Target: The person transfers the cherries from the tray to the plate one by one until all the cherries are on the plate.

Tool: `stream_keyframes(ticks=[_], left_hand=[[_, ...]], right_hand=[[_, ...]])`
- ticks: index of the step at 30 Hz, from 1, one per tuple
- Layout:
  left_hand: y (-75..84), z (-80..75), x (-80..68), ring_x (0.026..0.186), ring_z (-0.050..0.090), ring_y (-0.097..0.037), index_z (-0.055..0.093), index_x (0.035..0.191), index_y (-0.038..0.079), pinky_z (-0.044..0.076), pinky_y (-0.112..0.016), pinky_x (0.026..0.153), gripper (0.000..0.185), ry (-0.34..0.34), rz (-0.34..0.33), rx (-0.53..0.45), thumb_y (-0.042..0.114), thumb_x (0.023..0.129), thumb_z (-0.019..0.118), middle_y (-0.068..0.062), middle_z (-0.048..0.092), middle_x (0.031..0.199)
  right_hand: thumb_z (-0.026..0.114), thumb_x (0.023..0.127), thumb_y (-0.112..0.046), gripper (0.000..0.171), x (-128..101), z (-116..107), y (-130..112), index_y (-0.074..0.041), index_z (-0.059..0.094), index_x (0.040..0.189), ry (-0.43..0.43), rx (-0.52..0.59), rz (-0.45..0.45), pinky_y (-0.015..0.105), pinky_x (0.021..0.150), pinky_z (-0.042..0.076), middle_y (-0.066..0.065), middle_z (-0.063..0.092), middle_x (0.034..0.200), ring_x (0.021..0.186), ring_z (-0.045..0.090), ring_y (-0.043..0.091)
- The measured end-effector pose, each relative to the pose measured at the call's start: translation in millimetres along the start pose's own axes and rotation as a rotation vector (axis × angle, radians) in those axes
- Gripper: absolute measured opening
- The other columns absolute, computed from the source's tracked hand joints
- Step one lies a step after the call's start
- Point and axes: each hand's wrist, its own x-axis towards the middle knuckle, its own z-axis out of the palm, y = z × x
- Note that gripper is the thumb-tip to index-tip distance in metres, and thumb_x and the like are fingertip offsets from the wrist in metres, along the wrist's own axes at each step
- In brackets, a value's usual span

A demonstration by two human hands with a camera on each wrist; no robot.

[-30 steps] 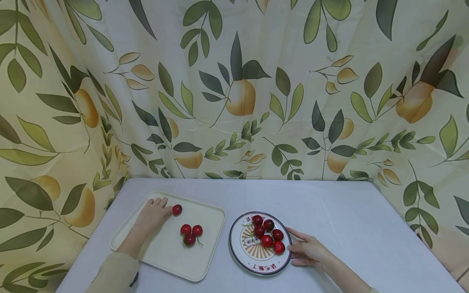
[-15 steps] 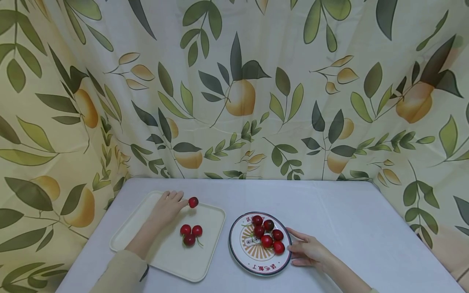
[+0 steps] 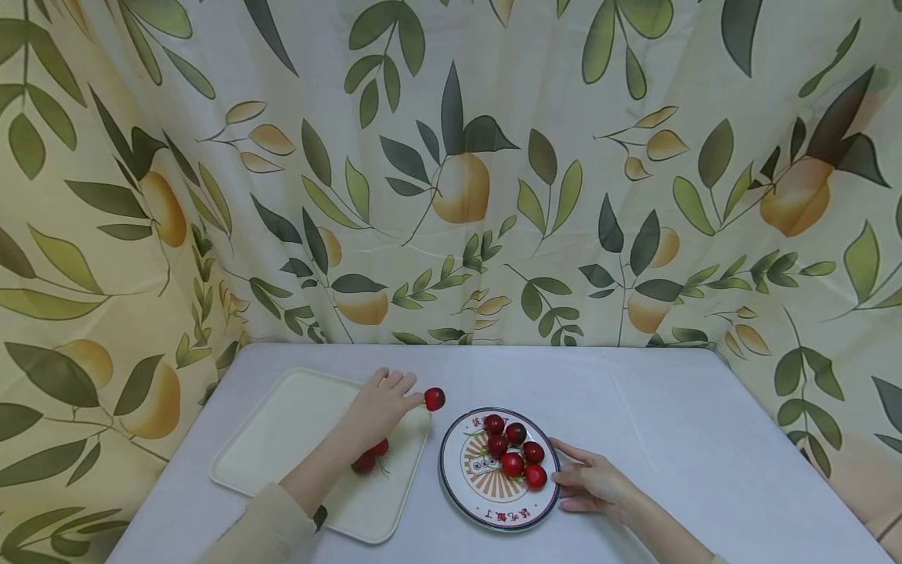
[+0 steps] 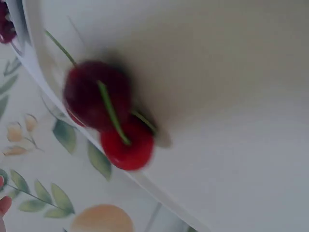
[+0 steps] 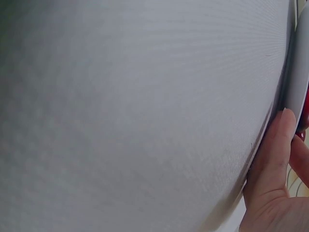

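In the head view my left hand (image 3: 380, 407) pinches a red cherry (image 3: 434, 399) at its fingertips, over the right edge of the cream tray (image 3: 282, 439). Below that hand a small cluster of cherries (image 3: 364, 462) lies on the tray, partly covered by the forearm. The left wrist view shows these tray cherries (image 4: 128, 145) close up, with green stems. My right hand (image 3: 595, 486) holds the right rim of a round white plate (image 3: 465, 501) bearing several cherries (image 3: 513, 464). In the right wrist view, fingers (image 5: 277, 150) lie against the plate's outer side.
A white cloth covers the table (image 3: 648, 407), which carries the tray on the left and the plate right of the middle. Behind and to the left hangs a curtain (image 3: 564, 258) printed with leaves and fruit.
My left hand has carried the cherry rightward from the tray's upper part to its right edge, near the plate. The forearm now overlaps the tray cherries. My right hand stays at the plate.
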Motion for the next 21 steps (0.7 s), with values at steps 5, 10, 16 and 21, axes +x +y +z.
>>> stream_keyframes(ticks=[5, 10, 16, 21], left_hand=[[23.7, -10.0, 12.5, 0.096, 0.047, -0.017, 0.057, 0.105, 0.028, 0.04, -0.036, 0.089, 0.032, -0.027, 0.054, -0.011, 0.014, 0.078, 0.07, 0.0, 0.052, 0.107], [45.7, -19.1, 23.3, 0.103, 0.047, -0.016, 0.053, 0.112, 0.03, 0.039, -0.035, 0.094, 0.042, -0.102, 0.118, -0.006, 0.024, 0.076, 0.074, 0.001, 0.051, 0.115], [69.3, -25.6, 32.9, 0.106, 0.046, -0.013, 0.055, 0.115, 0.032, 0.038, -0.034, 0.095, 0.034, -0.088, 0.185, 0.002, 0.027, 0.083, 0.066, 0.004, 0.051, 0.119], [86.3, -25.4, 36.7, 0.103, 0.045, -0.011, 0.057, 0.106, 0.032, 0.037, -0.033, 0.094, 0.025, -0.027, 0.231, -0.048, 0.028, 0.083, 0.065, 0.007, 0.051, 0.112]], right_hand=[[0.066, 0.079, -0.003, 0.068, -0.6, 1.0, -0.1, -0.011, 0.036, 0.14, 0.016, -0.002, 0.005, 0.033, 0.059, 0.053, 0.009, 0.051, 0.082, 0.059, 0.06, 0.017], [0.066, 0.079, -0.002, 0.067, -1.1, 2.3, -0.7, -0.012, 0.038, 0.139, 0.046, -0.005, 0.021, 0.033, 0.058, 0.053, 0.01, 0.05, 0.082, 0.059, 0.06, 0.018], [0.066, 0.079, -0.002, 0.066, -0.2, 2.5, -0.7, -0.013, 0.039, 0.138, 0.06, -0.008, 0.029, 0.033, 0.058, 0.053, 0.011, 0.049, 0.083, 0.06, 0.06, 0.018], [0.066, 0.079, -0.002, 0.067, 1.0, 1.7, 0.2, -0.012, 0.038, 0.139, 0.041, -0.003, 0.015, 0.034, 0.059, 0.053, 0.01, 0.051, 0.083, 0.06, 0.06, 0.018]])
